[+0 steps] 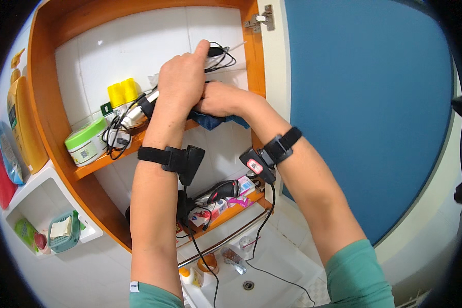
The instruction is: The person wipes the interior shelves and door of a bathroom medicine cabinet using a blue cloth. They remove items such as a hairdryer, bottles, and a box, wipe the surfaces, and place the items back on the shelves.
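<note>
My left hand (182,79) is over the upper shelf of an orange wooden cabinet, thumb pointing up and fingers curled out of sight. Beside its thumb is a loop of black cable (221,57). A silver and black cylindrical appliance (146,106) passes behind my left wrist. My right hand (221,99) is bent in next to the left, its fingertips mostly hidden. Just below it a dark blue cloth (211,120) hangs over the shelf edge. What either hand grips is hidden.
A green-lidded jar (86,142), a white plug (117,138) with black cord and yellow-capped bottles (123,92) stand left on the upper shelf. Below lie a black shaver-like device (219,191) and boxes. The blue-panelled door (362,115) is swung right. A sink (269,277) lies underneath.
</note>
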`<act>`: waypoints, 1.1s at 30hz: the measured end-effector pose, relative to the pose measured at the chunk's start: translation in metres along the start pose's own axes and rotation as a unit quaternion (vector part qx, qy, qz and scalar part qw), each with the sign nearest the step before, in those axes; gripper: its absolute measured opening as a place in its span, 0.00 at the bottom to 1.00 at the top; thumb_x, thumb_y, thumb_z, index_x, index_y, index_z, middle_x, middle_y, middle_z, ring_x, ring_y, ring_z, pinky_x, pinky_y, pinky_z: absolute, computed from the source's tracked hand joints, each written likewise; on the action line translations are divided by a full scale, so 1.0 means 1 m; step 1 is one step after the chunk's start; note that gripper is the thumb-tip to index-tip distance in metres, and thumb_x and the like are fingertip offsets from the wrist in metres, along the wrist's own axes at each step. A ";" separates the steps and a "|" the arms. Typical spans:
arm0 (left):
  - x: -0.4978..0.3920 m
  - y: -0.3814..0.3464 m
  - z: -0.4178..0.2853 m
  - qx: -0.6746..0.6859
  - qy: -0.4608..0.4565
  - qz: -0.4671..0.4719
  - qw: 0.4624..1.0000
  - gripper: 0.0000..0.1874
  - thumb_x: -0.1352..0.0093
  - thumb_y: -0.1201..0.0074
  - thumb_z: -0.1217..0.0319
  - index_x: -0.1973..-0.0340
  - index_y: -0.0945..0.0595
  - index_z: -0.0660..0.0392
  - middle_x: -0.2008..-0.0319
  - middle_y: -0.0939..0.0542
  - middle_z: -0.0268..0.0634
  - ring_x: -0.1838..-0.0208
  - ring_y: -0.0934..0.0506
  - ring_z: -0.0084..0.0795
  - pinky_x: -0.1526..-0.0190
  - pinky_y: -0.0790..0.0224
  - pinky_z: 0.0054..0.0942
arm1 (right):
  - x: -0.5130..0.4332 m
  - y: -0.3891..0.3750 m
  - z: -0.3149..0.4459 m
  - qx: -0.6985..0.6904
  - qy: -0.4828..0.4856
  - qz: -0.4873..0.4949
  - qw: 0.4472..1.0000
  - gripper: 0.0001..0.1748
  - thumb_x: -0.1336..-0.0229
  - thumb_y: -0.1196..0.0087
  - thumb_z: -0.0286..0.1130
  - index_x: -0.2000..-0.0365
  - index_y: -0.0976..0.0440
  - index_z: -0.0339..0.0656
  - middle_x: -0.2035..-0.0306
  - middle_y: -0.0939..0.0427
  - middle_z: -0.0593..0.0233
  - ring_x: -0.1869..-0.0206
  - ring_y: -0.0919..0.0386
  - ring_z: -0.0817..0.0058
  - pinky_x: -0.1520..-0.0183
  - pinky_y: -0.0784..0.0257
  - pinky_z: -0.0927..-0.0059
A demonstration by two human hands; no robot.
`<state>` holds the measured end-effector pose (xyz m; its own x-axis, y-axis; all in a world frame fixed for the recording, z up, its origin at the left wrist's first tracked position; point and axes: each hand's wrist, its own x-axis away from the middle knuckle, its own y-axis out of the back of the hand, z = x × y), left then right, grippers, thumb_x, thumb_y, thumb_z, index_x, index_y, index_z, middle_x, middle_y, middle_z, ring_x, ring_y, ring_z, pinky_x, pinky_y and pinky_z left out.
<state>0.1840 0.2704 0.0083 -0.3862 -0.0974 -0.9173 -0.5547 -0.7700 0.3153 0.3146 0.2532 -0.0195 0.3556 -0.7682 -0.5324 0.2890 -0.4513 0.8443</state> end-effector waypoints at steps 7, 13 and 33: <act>0.007 0.002 -0.001 -0.019 -0.024 0.042 0.999 0.25 0.38 0.41 0.76 0.45 0.28 0.50 0.71 0.16 0.50 0.62 0.16 0.54 0.62 0.23 0.48 | 0.017 0.025 -0.036 0.158 -0.215 0.004 0.964 0.22 0.36 0.53 0.40 0.58 0.16 0.34 0.55 0.17 0.39 0.52 0.19 0.44 0.45 0.24 0.54; 0.009 0.000 0.000 -0.020 -0.041 0.094 0.994 0.27 0.38 0.38 0.75 0.44 0.28 0.48 0.70 0.16 0.50 0.61 0.17 0.55 0.60 0.24 0.50 | 0.008 0.023 -0.013 0.257 -0.294 0.030 0.920 0.19 0.36 0.51 0.35 0.50 0.15 0.46 0.48 0.16 0.49 0.45 0.17 0.54 0.43 0.23 0.56; 0.007 0.002 -0.011 0.135 -0.083 0.227 0.961 0.33 0.32 0.36 0.64 0.32 0.27 0.47 0.48 0.19 0.50 0.44 0.22 0.49 0.42 0.28 0.42 | 0.338 -0.071 0.087 -0.210 -0.266 -0.087 0.937 0.18 0.42 0.44 0.42 0.73 0.22 0.33 0.73 0.22 0.50 0.70 0.23 0.56 0.65 0.29 0.61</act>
<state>0.1881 0.2613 0.0002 -0.7336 -0.2649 -0.6259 -0.4634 -0.4787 0.7457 0.3364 -0.0136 -0.2543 -0.1905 -0.8681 -0.4584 0.6651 -0.4576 0.5901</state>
